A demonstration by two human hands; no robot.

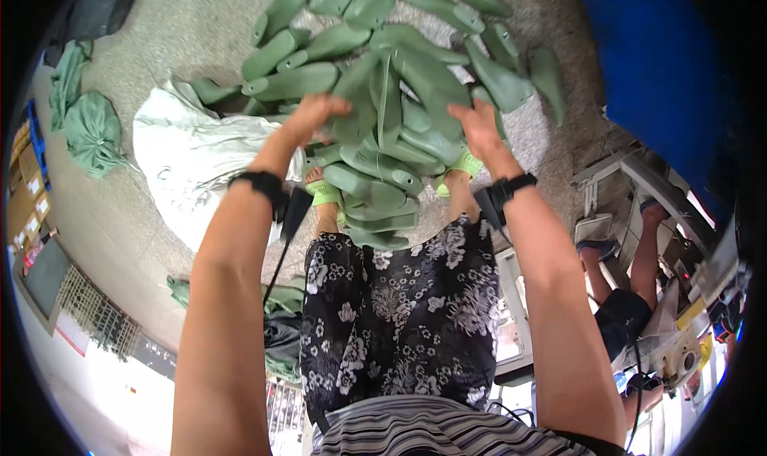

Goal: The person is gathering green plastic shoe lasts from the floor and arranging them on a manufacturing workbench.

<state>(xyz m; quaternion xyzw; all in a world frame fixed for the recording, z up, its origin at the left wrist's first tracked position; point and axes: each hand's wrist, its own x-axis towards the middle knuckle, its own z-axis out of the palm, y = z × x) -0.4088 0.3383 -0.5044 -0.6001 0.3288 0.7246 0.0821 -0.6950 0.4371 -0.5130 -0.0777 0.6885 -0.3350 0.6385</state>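
Several green plastic shoe lasts lie in a loose pile on the floor around my feet. My left hand has its fingers curled against the side of a raised shoe last. On the other side, my right hand grips another shoe last, its toe end leaning in toward the middle. Between these two, a narrow shoe last stands on edge. The undersides of my fingers are partly hidden, and both hands are slightly blurred.
A white sack lies beside the pile on the left. Green cloth bundles are farther left. A large blue surface fills the upper right. At right, another person's legs show beside a metal frame.
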